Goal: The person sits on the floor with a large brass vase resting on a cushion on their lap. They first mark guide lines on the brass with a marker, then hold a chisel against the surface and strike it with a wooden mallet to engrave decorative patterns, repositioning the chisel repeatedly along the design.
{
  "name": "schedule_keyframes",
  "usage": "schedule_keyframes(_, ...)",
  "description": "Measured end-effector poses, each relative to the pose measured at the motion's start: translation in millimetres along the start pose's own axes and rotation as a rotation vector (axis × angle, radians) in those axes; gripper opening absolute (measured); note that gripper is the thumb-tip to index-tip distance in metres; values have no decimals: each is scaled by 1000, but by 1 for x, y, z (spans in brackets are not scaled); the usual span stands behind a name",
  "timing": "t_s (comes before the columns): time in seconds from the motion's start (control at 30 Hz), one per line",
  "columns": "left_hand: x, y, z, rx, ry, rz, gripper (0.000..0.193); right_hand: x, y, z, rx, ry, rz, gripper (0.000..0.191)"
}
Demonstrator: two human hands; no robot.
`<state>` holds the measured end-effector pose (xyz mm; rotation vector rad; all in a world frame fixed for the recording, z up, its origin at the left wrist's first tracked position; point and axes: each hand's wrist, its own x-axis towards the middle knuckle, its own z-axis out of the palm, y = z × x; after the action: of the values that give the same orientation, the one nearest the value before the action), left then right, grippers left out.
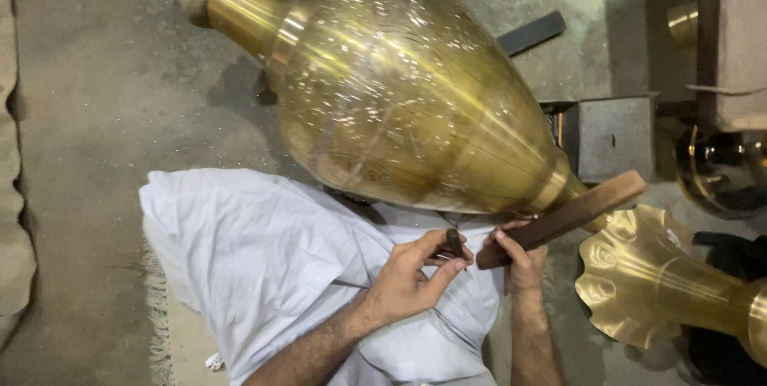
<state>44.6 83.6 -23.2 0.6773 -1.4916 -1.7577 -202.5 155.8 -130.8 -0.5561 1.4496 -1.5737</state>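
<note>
The brass vase was laid on its side across the lap, long axis running upper left to lower right. A punch was pinched in the left hand; a wooden mallet was gripped in the right hand

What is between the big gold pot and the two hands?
In the head view, only a strip of white cloth separates the big brass vase from the left hand; the right hand holds a wooden mallet.

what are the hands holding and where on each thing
The left hand pinches a thin dark metal tool near its upper end. The right hand grips a wooden block at its lower end.
</note>
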Motion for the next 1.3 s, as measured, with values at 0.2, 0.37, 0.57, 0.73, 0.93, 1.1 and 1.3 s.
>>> schedule_keyframes(0.2,-16,11,-27,-99,18,-50,27,-2,-10,16,46,-24,-36,19)
schedule_keyframes(0.37,-29,18,-42,-53,62,-12,27,-7,-12,25,39,18,-13,18)
schedule_keyframes(0.57,-19,26,-44,26,104,3,30,-7,-13,15,-41,74,34,19)
schedule_keyframes(0.73,3,42,-37,133,172,86,29,-14,-19,-3,-71,62,63,19)
schedule_keyframes(0.93,46,69,-23,446,227,270,33,-13,-54,-21,-74,31,82,27)
schedule_keyframes(1.1,92,76,-5,638,206,352,37,-1,-104,-37,-330,-64,-155,36)
schedule_keyframes(1.3,110,73,5,735,229,261,36,16,-159,-38,-792,-243,-419,66)
